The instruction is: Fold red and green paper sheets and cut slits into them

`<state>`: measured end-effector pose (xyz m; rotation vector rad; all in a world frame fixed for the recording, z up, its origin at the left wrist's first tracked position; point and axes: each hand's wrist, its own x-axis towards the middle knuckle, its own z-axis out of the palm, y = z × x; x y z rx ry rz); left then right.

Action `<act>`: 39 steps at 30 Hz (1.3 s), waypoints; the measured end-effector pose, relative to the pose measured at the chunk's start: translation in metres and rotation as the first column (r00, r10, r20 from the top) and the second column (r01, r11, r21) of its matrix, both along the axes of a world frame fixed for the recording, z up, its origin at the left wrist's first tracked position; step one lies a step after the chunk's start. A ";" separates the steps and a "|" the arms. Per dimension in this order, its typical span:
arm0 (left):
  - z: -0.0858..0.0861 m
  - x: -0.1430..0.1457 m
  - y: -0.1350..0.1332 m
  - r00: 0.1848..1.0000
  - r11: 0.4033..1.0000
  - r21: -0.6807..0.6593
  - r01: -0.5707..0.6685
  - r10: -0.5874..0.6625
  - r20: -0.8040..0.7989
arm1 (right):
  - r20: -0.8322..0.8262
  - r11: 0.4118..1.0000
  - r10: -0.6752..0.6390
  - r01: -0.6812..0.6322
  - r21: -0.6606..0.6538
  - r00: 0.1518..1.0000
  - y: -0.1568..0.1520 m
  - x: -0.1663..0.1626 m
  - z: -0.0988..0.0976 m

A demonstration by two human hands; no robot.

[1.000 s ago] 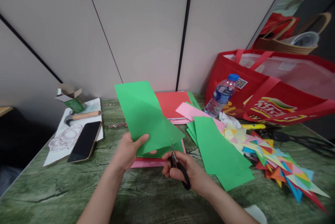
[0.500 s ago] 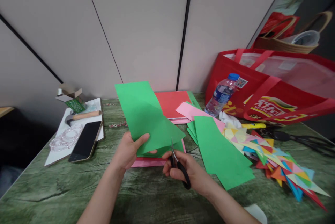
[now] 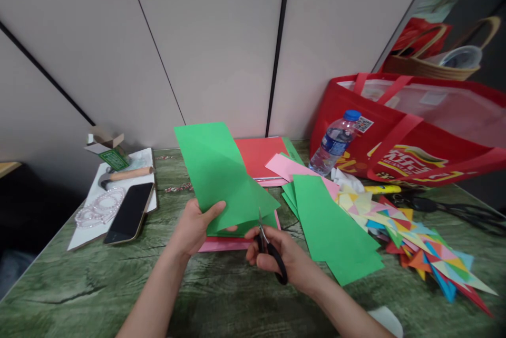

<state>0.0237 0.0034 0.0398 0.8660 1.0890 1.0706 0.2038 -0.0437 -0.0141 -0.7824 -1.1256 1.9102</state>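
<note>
A sheet of green paper (image 3: 221,169) is pinched at its lower left side by my left hand (image 3: 201,224), thumb on top. My right hand (image 3: 280,253) is closed around the black handles of a pair of scissors (image 3: 272,253). The scissor blades point up and away, at the lower right edge of the green sheet. Below the held sheet lies a stack of red and pink paper (image 3: 261,156), partly hidden. To the right, several cut green paper pieces (image 3: 328,222) overlap a pink strip (image 3: 290,168).
A water bottle (image 3: 335,143) stands before a red shopping bag (image 3: 415,127). Folded coloured paper pieces (image 3: 419,243) and black-handled scissors (image 3: 454,207) lie at the right. At the left are a phone (image 3: 129,214), a wooden-handled tool (image 3: 130,173), a beaded strand (image 3: 98,209) and a small green box (image 3: 113,153).
Almost nothing differs. Both hands, the green sheet and the scissors keep their places, with only a slight shift of the view.
</note>
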 end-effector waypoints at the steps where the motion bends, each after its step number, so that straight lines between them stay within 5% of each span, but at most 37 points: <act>1: 0.000 0.000 0.000 1.000 1.000 -0.002 0.001 -0.001 0.000 | 0.000 1.000 0.002 -0.002 0.001 1.000 0.000 0.000 0.000; 39: 0.005 0.001 -0.003 1.000 0.999 -0.034 -0.003 0.003 -0.013 | 0.029 1.000 -0.017 0.016 0.021 0.999 0.001 0.001 -0.005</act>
